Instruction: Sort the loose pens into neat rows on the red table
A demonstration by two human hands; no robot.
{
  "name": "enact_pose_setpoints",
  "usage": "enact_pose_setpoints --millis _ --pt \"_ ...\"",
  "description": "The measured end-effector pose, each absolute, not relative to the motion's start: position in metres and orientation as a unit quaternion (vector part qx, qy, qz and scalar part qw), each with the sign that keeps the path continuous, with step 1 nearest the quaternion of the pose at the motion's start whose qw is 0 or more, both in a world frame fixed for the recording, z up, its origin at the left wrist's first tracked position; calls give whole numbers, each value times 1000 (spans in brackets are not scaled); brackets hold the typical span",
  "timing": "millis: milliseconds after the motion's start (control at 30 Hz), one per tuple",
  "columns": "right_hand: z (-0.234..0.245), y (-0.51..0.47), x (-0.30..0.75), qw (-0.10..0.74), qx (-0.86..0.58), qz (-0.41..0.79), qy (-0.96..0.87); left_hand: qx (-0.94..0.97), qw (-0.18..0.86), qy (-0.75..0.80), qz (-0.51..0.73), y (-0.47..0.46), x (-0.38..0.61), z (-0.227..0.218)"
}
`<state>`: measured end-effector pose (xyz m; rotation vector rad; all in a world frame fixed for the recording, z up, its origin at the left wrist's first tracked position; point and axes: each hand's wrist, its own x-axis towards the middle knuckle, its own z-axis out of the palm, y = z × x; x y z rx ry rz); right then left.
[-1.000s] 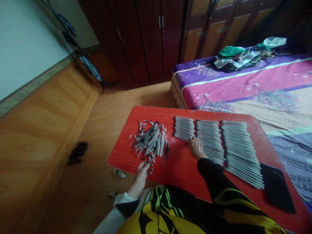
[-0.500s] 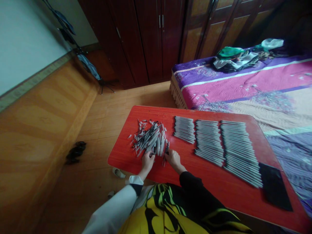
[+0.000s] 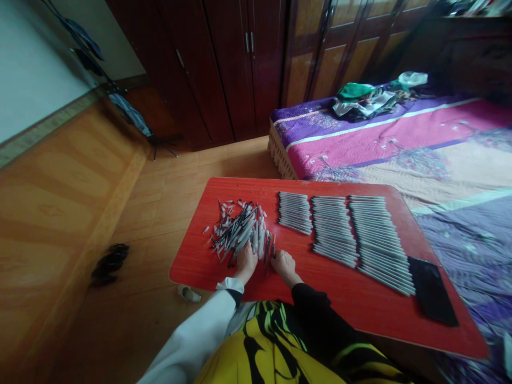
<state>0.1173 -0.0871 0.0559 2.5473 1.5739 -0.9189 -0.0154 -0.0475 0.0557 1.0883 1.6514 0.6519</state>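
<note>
A heap of loose pen parts [image 3: 240, 229], grey-white barrels, thin dark refills and small pieces, lies on the left of the red table [image 3: 296, 282]. At the heap's near edge is my left hand [image 3: 247, 262], its fingers closed; what they hold is hidden. Just right of the heap, my right hand [image 3: 284, 265] is closed with its fingertips at a thin dark pen part [image 3: 273, 245]. A few more barrels and refills lie between the two hands. Finished-looking pens are laid side by side in three groups, a short one [image 3: 295, 212], a middle one [image 3: 334, 229] and a long one [image 3: 380, 240].
A flat black rectangular object [image 3: 433, 290] lies at the table's right end. Behind stands a bed [image 3: 400, 138] with a pile of clothes or bags [image 3: 364, 98]. Dark wardrobes [image 3: 240, 74] line the back. Shoes [image 3: 110, 265] and a slipper [image 3: 189, 294] are on the floor.
The view has shifted, so the table and bed appear further left. My left hand has moved slightly right along the heap's near edge. The right hand stays low beside the heap.
</note>
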Motion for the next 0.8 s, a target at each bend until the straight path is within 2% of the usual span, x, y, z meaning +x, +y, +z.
enact_pose_setpoints --millis 267,800 --pt "56 -85 116 -10 814 -283 507 506 431 709 235 -53 -19 45" --pt "57 -73 104 -25 812 -319 488 414 558 651 307 -70 -36 58"
